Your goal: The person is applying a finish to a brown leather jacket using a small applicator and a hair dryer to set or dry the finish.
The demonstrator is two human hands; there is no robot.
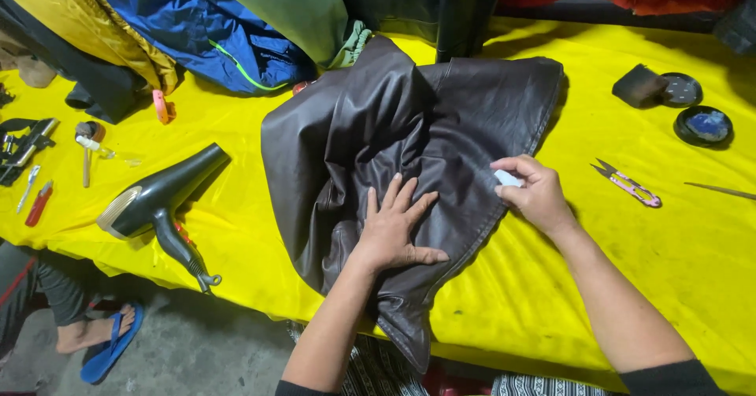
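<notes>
jacket [409, 152] on table [551, 286], centre | left hand [394, 231] flat on jacket, near edge | right hand [535, 195] on jacket's right edge, small pad [508, 179] in its fingers | hair dryer [157, 203] left of jacket | snips [628, 183] right of right hand | two dishes [703, 125] far right, behind snips | heaped clothes [197, 26] behind, left

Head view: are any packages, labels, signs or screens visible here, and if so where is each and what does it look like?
No packages, labels, signs or screens can be made out.
The only container-like things are two small round dark dishes at the far right of the yellow table cover, one with a bluish inside.
</notes>
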